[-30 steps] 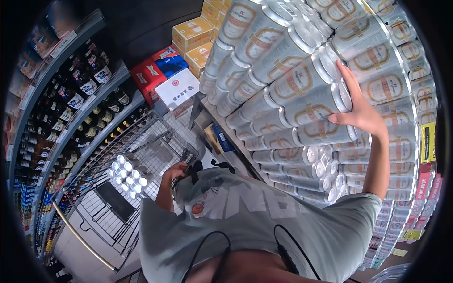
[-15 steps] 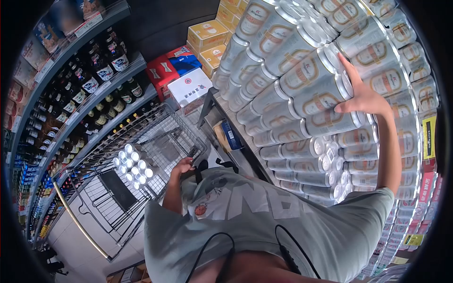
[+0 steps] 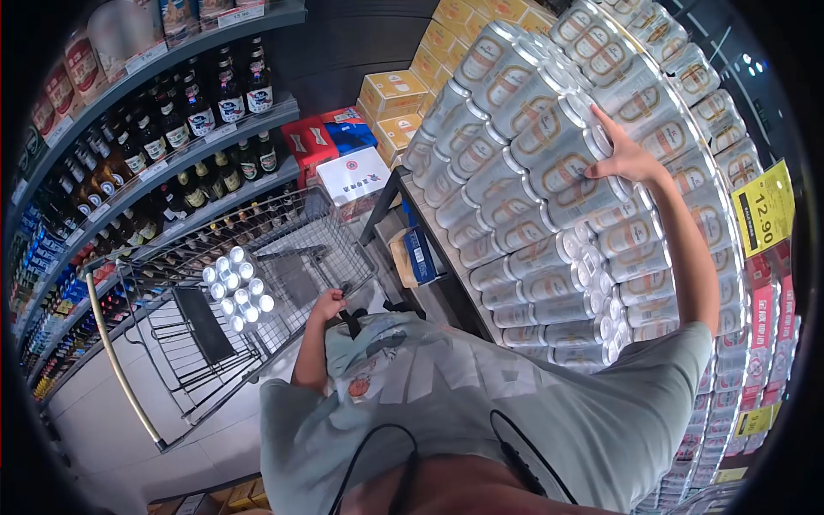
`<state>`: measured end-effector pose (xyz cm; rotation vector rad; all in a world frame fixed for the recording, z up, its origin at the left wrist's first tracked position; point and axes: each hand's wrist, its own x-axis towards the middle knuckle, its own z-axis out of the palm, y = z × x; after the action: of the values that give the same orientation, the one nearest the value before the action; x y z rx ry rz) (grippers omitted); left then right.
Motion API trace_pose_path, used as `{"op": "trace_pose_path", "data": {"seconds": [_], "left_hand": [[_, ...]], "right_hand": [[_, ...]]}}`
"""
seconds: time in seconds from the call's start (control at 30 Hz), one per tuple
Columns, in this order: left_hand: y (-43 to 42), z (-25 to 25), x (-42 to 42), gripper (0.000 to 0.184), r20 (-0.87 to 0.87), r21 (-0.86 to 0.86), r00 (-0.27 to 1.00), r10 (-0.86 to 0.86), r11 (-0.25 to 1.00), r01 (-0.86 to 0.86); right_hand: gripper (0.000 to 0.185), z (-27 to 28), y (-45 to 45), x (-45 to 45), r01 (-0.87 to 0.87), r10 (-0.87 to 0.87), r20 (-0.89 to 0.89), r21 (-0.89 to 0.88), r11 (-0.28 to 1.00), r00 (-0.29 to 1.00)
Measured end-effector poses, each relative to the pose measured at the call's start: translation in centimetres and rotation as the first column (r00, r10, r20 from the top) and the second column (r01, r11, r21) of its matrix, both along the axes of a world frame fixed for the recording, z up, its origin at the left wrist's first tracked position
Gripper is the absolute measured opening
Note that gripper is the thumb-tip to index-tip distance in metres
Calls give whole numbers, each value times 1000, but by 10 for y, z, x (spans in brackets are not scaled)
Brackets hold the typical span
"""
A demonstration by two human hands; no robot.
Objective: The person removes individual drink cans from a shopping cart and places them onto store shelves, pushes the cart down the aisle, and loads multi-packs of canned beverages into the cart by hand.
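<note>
My right hand [image 3: 631, 160] is spread against the end of a shrink-wrapped pack of silver beer cans [image 3: 562, 159] high on a stack. Its thumb and forefinger are stretched apart over the can rims; the other fingers are mostly hidden. On my left, my left hand [image 3: 327, 304] is closed at the near rim of a wire shopping cart [image 3: 296, 330]. What lies inside its curled fingers is hard to see. A pack of cans [image 3: 238, 287] sits in the cart, its shiny ends facing up.
Shelves of beer bottles [image 3: 202, 120] line the left side beyond the cart. Yellow cartons [image 3: 395, 94], a red box [image 3: 307, 144] and a white box [image 3: 354, 176] stand at the back. A yellow price sign [image 3: 764, 210] hangs at the right of the can stack.
The view has shifted, bringing the price sign and bottle shelves further into sight. My right hand stays on the same pack of cans, and my left hand stays at the cart's rim.
</note>
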<state>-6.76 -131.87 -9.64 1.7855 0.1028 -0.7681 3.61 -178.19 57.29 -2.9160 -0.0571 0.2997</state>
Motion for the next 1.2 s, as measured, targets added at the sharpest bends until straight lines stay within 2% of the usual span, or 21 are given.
{"op": "trace_pose_path", "data": {"seconds": [0.07,0.1,0.2,0.27,0.3,0.4,0.43,0.47,0.53,0.57,0.67,0.73,0.77,0.8,0.9,1.0,1.07,1.13,1.2], "left_hand": [[11,-6,-10,46,79,59,996,29,998,-33],[17,15,-17,43,81,83,996,41,995,-48],[36,33,-39,41,180,297,983,38,950,-91],[48,79,-59,38,232,392,973,16,913,-108],[54,102,-76,36,253,442,967,6,889,-122],[73,141,-131,32,437,410,899,32,882,-231],[82,135,-152,30,581,396,814,8,871,-291],[92,144,-171,31,523,383,852,32,884,-269],[110,165,-207,32,393,348,916,75,910,-224],[122,171,-224,34,338,400,941,27,901,-170],[157,201,-264,33,389,464,921,-18,867,-180],[174,242,-274,32,539,476,842,9,821,-314],[184,261,-274,34,574,448,816,65,809,-380],[193,288,-272,35,663,388,738,125,786,-481],[235,335,-261,38,799,431,590,117,573,-697],[286,373,-242,40,876,413,472,98,354,-839],[324,388,-231,50,868,484,494,53,133,-865],[373,384,-220,59,870,486,489,66,57,-872],[416,374,-206,65,822,545,541,176,29,-838]], "right_hand": [[122,-1,11,-5,-15,17,59,-34,999,998],[122,-1,19,-9,-16,20,82,-54,998,996],[120,-4,43,-26,-24,50,172,-149,989,984],[119,-6,58,-36,-40,92,231,-219,975,969],[118,-6,66,-42,-55,118,218,-277,959,969],[117,8,106,-64,-154,230,145,-407,900,962],[117,12,128,-79,-207,265,83,-423,882,961],[116,13,149,-91,-264,302,20,-436,861,953],[116,5,179,-111,-420,394,-144,-288,861,908],[116,-2,192,-121,-482,439,-222,-212,850,871],[113,-49,231,-161,-588,560,-315,7,809,766],[112,-81,258,-185,-678,674,-349,133,723,651],[114,-86,278,-194,-711,697,-418,155,686,582],[115,-95,291,-200,-755,733,-424,154,638,533],[117,-135,321,-202,-835,817,-413,201,512,402],[118,-145,355,-183,-821,795,-492,244,516,354],[119,-152,373,-165,-846,784,-487,154,510,384],[121,-168,386,-140,-844,770,-474,98,527,426],[122,-184,404,-111,-822,728,-482,27,569,488]]}}
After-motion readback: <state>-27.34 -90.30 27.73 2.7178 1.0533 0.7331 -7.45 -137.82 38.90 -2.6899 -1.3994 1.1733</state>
